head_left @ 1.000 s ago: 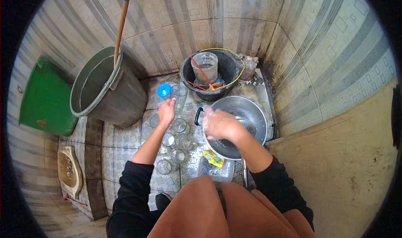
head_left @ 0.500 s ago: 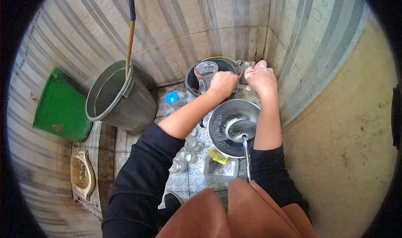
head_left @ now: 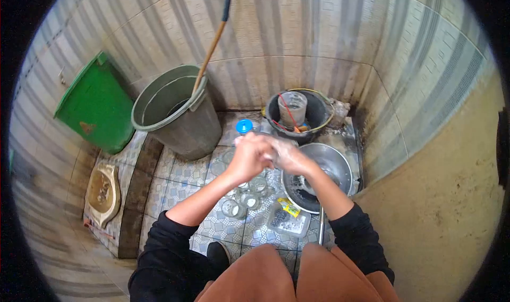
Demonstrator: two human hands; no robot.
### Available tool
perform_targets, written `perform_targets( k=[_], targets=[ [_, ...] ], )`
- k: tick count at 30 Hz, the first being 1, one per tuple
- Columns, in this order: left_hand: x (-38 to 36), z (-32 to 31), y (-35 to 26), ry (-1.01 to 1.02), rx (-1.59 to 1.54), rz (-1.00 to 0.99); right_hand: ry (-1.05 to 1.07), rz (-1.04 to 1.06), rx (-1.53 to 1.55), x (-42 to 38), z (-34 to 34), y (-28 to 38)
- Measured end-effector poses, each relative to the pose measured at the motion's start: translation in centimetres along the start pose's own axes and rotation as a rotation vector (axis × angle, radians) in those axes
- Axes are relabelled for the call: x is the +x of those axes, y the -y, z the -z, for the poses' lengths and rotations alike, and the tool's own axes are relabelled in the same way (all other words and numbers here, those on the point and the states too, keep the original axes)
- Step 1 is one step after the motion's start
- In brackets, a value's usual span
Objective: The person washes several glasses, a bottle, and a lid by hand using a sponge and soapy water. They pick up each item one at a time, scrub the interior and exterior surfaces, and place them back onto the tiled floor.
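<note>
My left hand [head_left: 252, 156] and my right hand [head_left: 289, 156] are together above the floor, left of the metal pot. The left fingers are curled. My right hand looks wet with suds and is smeared by motion, its fingers closed against the left hand. What lies between them is hidden and blurred. Below and right is the pot [head_left: 348, 182], with a long-handled ladle [head_left: 321, 225] in it, mostly behind my right forearm. Several clear glass jars [head_left: 234, 208] stand under my hands. A clear plastic tub [head_left: 289, 223] holds a yellow packet [head_left: 288, 207].
A black bucket [head_left: 320, 111] with a clear container [head_left: 292, 108] inside stands at the back. A blue-lidded jar [head_left: 244, 126] is behind my hands. To the left are a tall grey bin [head_left: 196, 137] with a hose [head_left: 212, 50], a green bin [head_left: 98, 108] and a basin [head_left: 101, 196].
My right hand has come from the back right corner to meet my left hand. Both are now nearer and further left, over the jars. The camera view has shifted.
</note>
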State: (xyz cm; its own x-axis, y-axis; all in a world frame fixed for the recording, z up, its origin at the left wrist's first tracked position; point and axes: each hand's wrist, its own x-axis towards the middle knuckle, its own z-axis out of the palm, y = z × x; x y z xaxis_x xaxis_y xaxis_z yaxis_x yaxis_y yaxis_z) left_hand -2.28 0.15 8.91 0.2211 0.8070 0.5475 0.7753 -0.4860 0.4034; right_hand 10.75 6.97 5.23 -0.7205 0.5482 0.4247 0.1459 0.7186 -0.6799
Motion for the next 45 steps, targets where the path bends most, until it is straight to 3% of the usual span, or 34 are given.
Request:
perform_targets(
  k=[1,3,4,5,6,8,10,11,12,14,15,16,19,20,22,23,24,28,30,31,32,34,35,36,38,40,42,45],
  targets=[
    [-0.7,0.4,0.2,0.013,0.029,-0.023,0.017,0.015,0.000,0.6,-1.2,-0.6],
    [-2.0,0.8,0.3,0.025,0.053,-0.034,0.126,-0.222,0.958,1.1,-3.1,-1.5],
    [-2.3,0.8,0.4,-0.005,0.124,-0.147,0.135,-0.223,0.952,1.0,-3.6,-1.2],
    [-2.6,0.9,0.5,-0.032,0.193,-0.259,0.048,-0.345,1.153,0.6,-4.3,-0.8],
    [-2.8,1.0,0.8,-0.035,0.189,-0.253,-0.045,-0.473,1.351,0.4,-4.9,-0.5],
    [-2.9,1.6,1.5,0.095,0.170,-0.288,-0.016,-0.525,1.395,1.2,-4.8,-0.1],
    [-3.2,1.9,2.0,0.101,0.200,-0.291,0.022,-0.023,0.298,2.1,-4.3,0.4],
    [-3.3,1.9,2.6,0.122,0.164,-0.278,0.006,0.161,0.093,2.4,-2.7,3.6],
    [-3.3,1.9,3.1,0.140,0.128,-0.267,0.005,0.163,0.088,2.5,-3.2,3.4],
    [-3.2,2.7,2.9,0.154,0.150,-0.309,-0.110,-0.006,0.379,2.0,-5.0,2.0],
    [-3.1,3.2,2.7,0.167,0.179,-0.348,-0.189,0.174,-0.087,1.8,-5.7,0.9],
    [-2.8,3.4,2.6,0.164,0.177,-0.349,-0.187,0.173,-0.090,1.7,-5.3,1.4],
    [-2.5,3.9,2.4,0.064,0.030,-0.358,-0.262,-0.541,1.556,0.9,-3.5,4.7],
    [-2.6,3.9,2.1,0.062,0.024,-0.354,-0.263,-0.549,1.551,1.1,-3.4,4.2],
    [-2.6,4.2,1.5,0.120,0.177,-0.451,-0.070,0.163,-0.234,2.2,-3.1,2.5],
    [-2.5,4.6,0.8,0.199,0.257,-0.466,-0.241,0.093,0.041,1.5,-4.1,2.6],
    [-2.6,4.4,0.8,0.197,0.255,-0.461,-0.236,0.092,0.041,1.1,-4.3,2.4],
    [-2.9,3.8,2.4,0.154,0.143,-0.346,-0.003,0.010,0.092,0.8,-4.5,1.4],
    [-3.3,3.1,4.4,0.137,0.045,-0.213,-0.030,-0.723,0.904,0.2,-3.2,3.5],
    [-3.4,3.1,5.3,0.085,0.034,-0.181,0.039,-0.645,1.109,0.2,-2.5,2.2],
    [-3.7,3.3,6.0,0.086,0.034,-0.185,0.036,-0.643,1.109,0.3,-2.2,2.1],
    [-3.8,3.7,6.9,0.011,-0.260,0.305,-0.318,-0.355,0.566,0.6,-1.4,2.2],
    [-3.6,3.8,7.1,-0.033,-0.268,0.421,-0.420,-0.282,0.574,1.0,-0.4,3.6],
    [-3.5,3.6,6.9,-0.031,-0.269,0.419,-0.441,-0.197,0.299,1.2,0.2,2.9],
    [-3.1,3.1,6.3,-0.175,-0.781,0.627,-0.423,-0.253,0.317,2.0,0.8,5.3],
    [-3.1,1.2,5.3,-0.236,-0.996,0.755,-0.581,0.106,-0.100,2.6,-2.5,3.6],
    [-2.8,2.2,2.6,-0.238,-1.335,1.049,-0.639,0.157,-0.218,2.7,-3.7,4.5],
    [-3.0,1.7,2.9,-0.242,-1.319,1.060,-0.644,0.201,-0.504,2.8,-4.2,4.9]
  ],
)
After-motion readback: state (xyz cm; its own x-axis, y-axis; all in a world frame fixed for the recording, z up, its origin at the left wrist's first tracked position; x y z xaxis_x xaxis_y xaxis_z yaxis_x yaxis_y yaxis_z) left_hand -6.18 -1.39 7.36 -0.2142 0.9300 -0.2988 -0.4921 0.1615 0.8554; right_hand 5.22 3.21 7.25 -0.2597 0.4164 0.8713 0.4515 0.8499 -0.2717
